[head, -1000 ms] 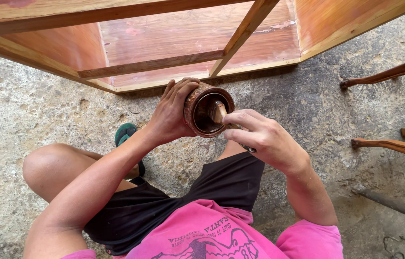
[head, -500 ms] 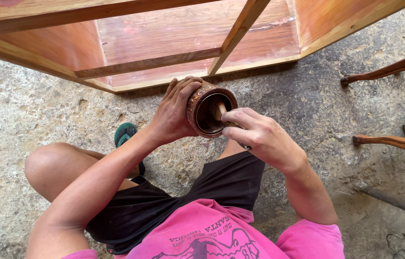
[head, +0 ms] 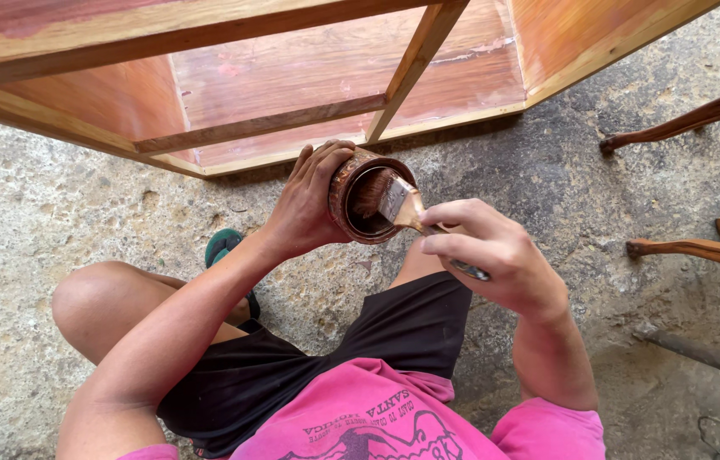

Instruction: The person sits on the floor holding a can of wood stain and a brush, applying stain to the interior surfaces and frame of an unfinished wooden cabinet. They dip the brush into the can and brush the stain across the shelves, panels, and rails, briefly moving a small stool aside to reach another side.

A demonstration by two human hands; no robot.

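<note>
Head view: left hand (head: 305,204) wraps around side of stain-crusted can (head: 368,198), fingers closed on wall, can tilted with mouth toward person, held above concrete floor (head: 28,221). Right hand (head: 488,255) closed around handle of flat brush (head: 398,200); bristles at can rim, partly inside mouth. Wooden cabinet frame (head: 292,94) just beyond can, reddish finish on panels. Judged step: loading brush with finish. Next move calls for wiping excess on rim, keeping can steady.
</note>
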